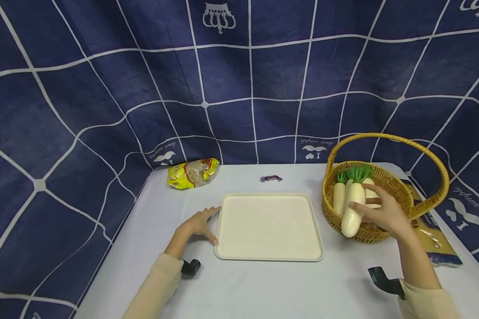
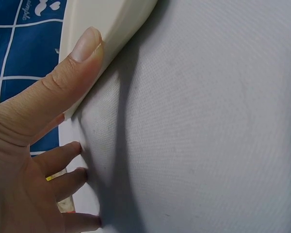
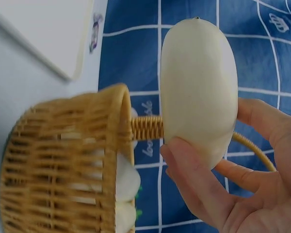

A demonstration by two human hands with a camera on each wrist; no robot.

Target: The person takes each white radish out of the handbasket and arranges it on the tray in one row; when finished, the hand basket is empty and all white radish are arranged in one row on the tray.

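Observation:
My right hand (image 1: 385,212) pinches a white radish (image 1: 354,208) with a green top between thumb and fingers, just above the wicker basket (image 1: 369,237). In the right wrist view the held radish (image 3: 199,87) stands blunt end up, beside the basket's side. More white radishes (image 1: 339,197) lie inside the basket. At the left, my left hand (image 1: 199,223) touches the left edge of the cream tray (image 1: 269,227), fingers spread. The left wrist view has the thumb (image 2: 75,68) on the tray's rim, with the other fingers extended beside it.
A yellow-wrapped food bag (image 1: 193,173) lies at the back left of the white table. Behind the tray is a small purple-wrapped candy (image 1: 271,178). A brown and blue package (image 1: 437,239) lies right of the basket, whose tall handle (image 1: 439,170) arches above it.

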